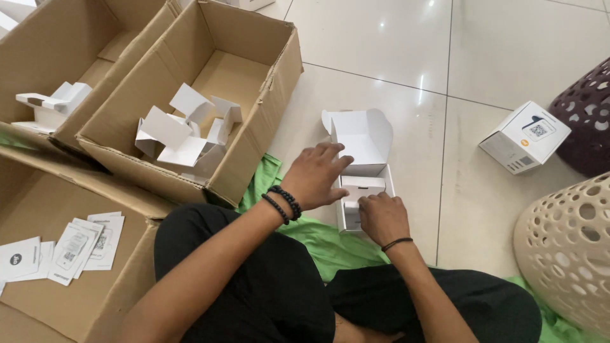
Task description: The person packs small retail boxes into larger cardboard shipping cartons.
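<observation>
- Small open white cardboard box (362, 190), centre of the frame, on the pale tiled floor (381, 82). Its hinged lid (361, 134) is thrown back toward the top of the frame; the tray part lies toward the bottom, so the long axis runs top to bottom, straight out from the seated person.
- Left hand (314, 174) — fingers spread and flat, lying across the left rim of the box where lid meets tray. It presses down and grips nothing.
- Right hand (383, 217) — fingers curled over the lower end of the tray, tips touching a white insert (361, 188) inside. Whether they pinch that insert cannot be told from this view.
- Key relation: the box lies directly ahead of both hands, between them; the right hand is nearer the open tray, the left nearer the lid hinge.
- Surroundings: a large brown corrugated carton (254, 121) with folded white card pieces at upper left — well apart from the hands; a closed white printed box (524, 136) at right, beside a dark perforated basket (588, 117); a cream perforated basket (565, 248) at lower right; white leaflets (70, 251) at lower left; green cloth (318, 238) under the person's legs.
</observation>
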